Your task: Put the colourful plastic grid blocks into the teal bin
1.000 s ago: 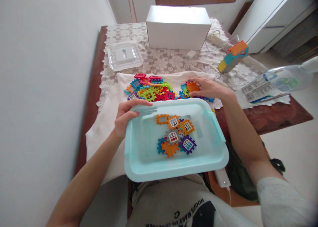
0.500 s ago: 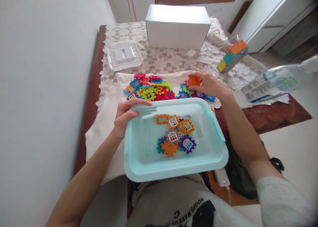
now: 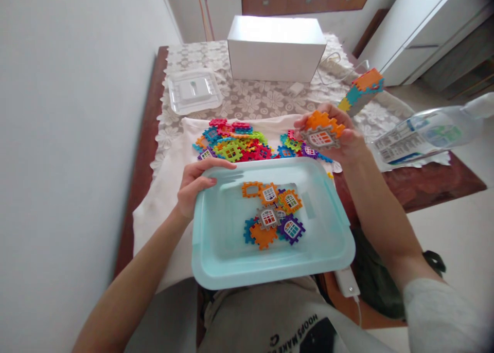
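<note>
My left hand (image 3: pixel 193 184) grips the far left rim of a pale blue plastic tub (image 3: pixel 227 250) that rests on my lap. Several coloured interlocking tiles (image 3: pixel 272 211) with little windows lie on the tub's floor. My right hand (image 3: pixel 339 137) is raised above the table edge and closed on a small stack of tiles (image 3: pixel 321 131), orange on top and grey with a window facing me. A heap of loose coloured tiles (image 3: pixel 239 141) lies on a white cloth (image 3: pixel 165 188) just beyond the tub.
A white box (image 3: pixel 276 47) stands at the table's far end, a clear plastic lid (image 3: pixel 193 89) to its left. An assembled block of tiles (image 3: pixel 362 89) lies at the right, near a plastic bottle (image 3: pixel 428 131). A wall runs along the left.
My right hand has lifted off the small tile heap with orange and grey tiles in it and turned them toward me. My left hand has stayed on the tub rim.
</note>
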Motion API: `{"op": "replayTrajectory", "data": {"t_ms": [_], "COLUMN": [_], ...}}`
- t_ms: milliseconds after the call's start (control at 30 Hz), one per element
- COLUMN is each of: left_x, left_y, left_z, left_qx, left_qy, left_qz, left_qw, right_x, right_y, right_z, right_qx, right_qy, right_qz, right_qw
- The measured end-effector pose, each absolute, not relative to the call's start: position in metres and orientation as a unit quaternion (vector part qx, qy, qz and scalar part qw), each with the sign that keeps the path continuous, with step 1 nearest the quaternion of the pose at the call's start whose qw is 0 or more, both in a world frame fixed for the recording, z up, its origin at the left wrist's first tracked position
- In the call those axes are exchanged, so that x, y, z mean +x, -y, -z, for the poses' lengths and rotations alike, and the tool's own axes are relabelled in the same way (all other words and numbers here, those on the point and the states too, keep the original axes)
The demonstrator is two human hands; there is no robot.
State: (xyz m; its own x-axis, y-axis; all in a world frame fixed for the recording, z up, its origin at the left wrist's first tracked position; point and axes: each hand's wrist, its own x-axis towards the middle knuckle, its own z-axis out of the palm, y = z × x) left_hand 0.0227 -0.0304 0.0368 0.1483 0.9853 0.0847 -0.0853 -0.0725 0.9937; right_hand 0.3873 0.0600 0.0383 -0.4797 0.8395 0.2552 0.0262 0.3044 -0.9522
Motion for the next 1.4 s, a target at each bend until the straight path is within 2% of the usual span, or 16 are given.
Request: {"op": "replayTrajectory", "data": {"t_ms": [100, 267, 333, 433, 500, 633, 700, 1000, 1133, 1200, 1300, 1400], "left_x": [0.023, 0.024, 0.024, 0.024, 0.024, 0.023, 0.023, 0.025, 0.026, 0.026, 0.025, 0.025], "left_y": [0.03, 0.03, 0.03, 0.03, 0.03, 0.031, 0.031, 0.03, 0.03, 0.03, 0.03, 0.03], "left_z": [-0.038, -0.038, -0.038, -0.038, -0.037, -0.036, -0.036, -0.039, -0.04, -0.039, -0.038, -0.038], "left_qx": [0.537, 0.534, 0.533, 0.533, 0.531, 0.529, 0.53, 0.539, 0.536, 0.538, 0.542, 0.541], "left_qy": [-0.426, -0.423, -0.424, -0.425, -0.424, -0.417, -0.416, -0.42, -0.421, -0.419, -0.413, -0.412], "left_qz": [-0.498, -0.502, -0.502, -0.503, -0.503, -0.505, -0.506, -0.498, -0.503, -0.504, -0.503, -0.507], "left_qw": [0.531, 0.534, 0.533, 0.531, 0.534, 0.54, 0.539, 0.535, 0.531, 0.531, 0.532, 0.53], "right_x": [0.389, 0.389, 0.388, 0.385, 0.382, 0.376, 0.374, 0.374, 0.381, 0.386, 0.392, 0.392], "right_y": [-0.057, -0.061, -0.063, -0.066, -0.069, -0.078, -0.083, -0.098, -0.099, -0.098, -0.097, -0.098], "right_z": [-0.037, -0.038, -0.039, -0.039, -0.034, -0.004, 0.012, 0.027, 0.023, 0.02, 0.016, 0.014], "right_qx": [-0.247, -0.148, -0.143, -0.21, -0.277, -0.366, -0.362, -0.362, -0.388, -0.413, -0.414, -0.404], "right_qy": [0.69, 0.71, 0.71, 0.704, 0.738, 0.847, 0.872, 0.875, 0.878, 0.875, 0.872, 0.872], "right_qz": [-0.571, -0.654, -0.654, -0.606, -0.527, -0.328, -0.289, -0.266, -0.2, -0.18, -0.213, -0.225], "right_qw": [0.369, 0.212, 0.216, 0.305, 0.319, 0.204, 0.161, 0.179, 0.196, 0.177, 0.148, 0.158]}}
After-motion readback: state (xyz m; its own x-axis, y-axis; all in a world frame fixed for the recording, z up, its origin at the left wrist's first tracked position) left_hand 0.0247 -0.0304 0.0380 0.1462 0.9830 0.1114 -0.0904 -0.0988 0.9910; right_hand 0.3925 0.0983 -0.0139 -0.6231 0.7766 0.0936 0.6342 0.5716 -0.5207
